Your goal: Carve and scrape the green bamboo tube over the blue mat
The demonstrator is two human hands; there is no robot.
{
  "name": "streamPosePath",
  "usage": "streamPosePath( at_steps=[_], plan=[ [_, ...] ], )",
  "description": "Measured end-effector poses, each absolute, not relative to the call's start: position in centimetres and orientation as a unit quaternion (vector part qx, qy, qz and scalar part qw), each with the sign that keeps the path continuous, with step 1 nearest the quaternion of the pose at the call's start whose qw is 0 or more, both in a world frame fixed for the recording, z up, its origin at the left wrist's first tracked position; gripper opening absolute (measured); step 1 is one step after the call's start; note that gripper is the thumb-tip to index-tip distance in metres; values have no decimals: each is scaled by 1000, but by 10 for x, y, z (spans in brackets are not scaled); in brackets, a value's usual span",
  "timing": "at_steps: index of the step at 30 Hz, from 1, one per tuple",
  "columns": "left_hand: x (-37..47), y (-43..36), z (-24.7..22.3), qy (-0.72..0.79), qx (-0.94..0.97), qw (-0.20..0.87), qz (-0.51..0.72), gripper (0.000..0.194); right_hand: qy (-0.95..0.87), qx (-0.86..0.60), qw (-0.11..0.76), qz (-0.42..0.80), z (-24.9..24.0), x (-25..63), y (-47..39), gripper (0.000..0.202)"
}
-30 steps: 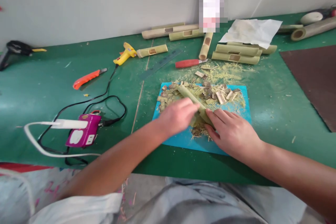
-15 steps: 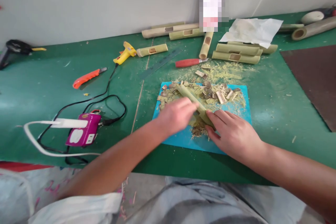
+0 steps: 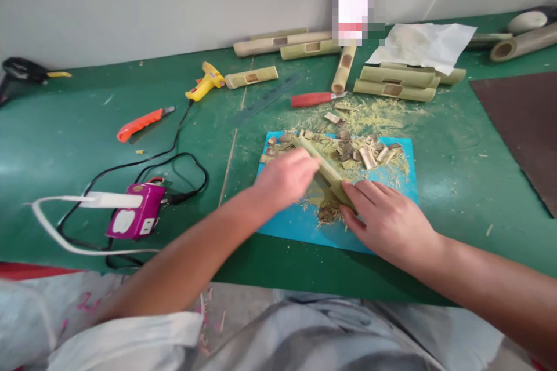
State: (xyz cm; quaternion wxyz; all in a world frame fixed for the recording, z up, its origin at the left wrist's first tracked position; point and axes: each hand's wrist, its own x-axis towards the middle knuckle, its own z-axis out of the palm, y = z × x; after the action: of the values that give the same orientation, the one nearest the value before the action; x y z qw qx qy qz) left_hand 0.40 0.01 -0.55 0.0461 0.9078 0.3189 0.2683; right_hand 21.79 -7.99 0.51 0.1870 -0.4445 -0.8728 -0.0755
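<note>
A pale green bamboo tube (image 3: pixel 329 171) lies slantwise over a blue mat (image 3: pixel 300 232) strewn with bamboo chips (image 3: pixel 368 156) and fine shavings. Its near end is in the grip of my right hand (image 3: pixel 387 211), thumb below and fingers on top. My left hand (image 3: pixel 287 179) is closed with its fingertips at the tube's left side, around the middle of its length. What it may be holding is hidden. Beyond the mat lies a red-handled carving knife (image 3: pixel 313 98).
Several notched bamboo tubes (image 3: pixel 394 91) lie along the back under a white paper (image 3: pixel 422 46) and near it. To the left are a yellow glue gun (image 3: pixel 206 82), an orange utility knife (image 3: pixel 143 123) and a purple power adapter (image 3: pixel 137 211) with cords. A brown board (image 3: pixel 522 127) lies at right.
My left hand has moved a little up and left along the bamboo tube. My right hand keeps its hold on the near end. The view has shifted slightly.
</note>
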Motion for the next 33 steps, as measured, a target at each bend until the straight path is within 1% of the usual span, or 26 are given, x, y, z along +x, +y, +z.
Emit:
streamPosePath(
  at_steps=[2,5,6,9,13,17,20,21,24,28,31,33],
  plan=[
    [4,0,-6,351,891,21,288,26,-873,-443,188,-80,6,218,-80,28],
    [5,-1,-6,309,916,53,250,26,-875,-442,182,-77,5,217,-80,27],
    [6,-1,-6,296,918,60,256,25,-874,-443,182,-77,5,217,-80,28],
    [6,0,-7,341,891,26,300,24,-872,-446,187,-81,4,218,-80,29],
    [5,3,-7,292,918,56,261,24,-874,-443,183,-83,5,218,-80,29],
    [4,4,-6,355,888,17,291,27,-875,-438,183,-93,6,217,-80,29],
    [5,0,-6,305,919,57,243,28,-877,-435,180,-92,7,216,-80,27],
    [6,-1,-7,295,921,67,245,27,-877,-436,180,-92,7,216,-80,27],
    [6,-2,-8,350,891,35,289,27,-875,-439,181,-95,7,216,-80,30],
    [5,-1,-7,296,920,58,252,27,-876,-438,182,-86,7,215,-80,28],
    [3,2,-6,348,892,5,288,26,-874,-440,189,-90,7,216,-80,30],
    [4,2,-6,328,908,11,260,27,-874,-438,190,-85,7,216,-80,29]
  ],
)
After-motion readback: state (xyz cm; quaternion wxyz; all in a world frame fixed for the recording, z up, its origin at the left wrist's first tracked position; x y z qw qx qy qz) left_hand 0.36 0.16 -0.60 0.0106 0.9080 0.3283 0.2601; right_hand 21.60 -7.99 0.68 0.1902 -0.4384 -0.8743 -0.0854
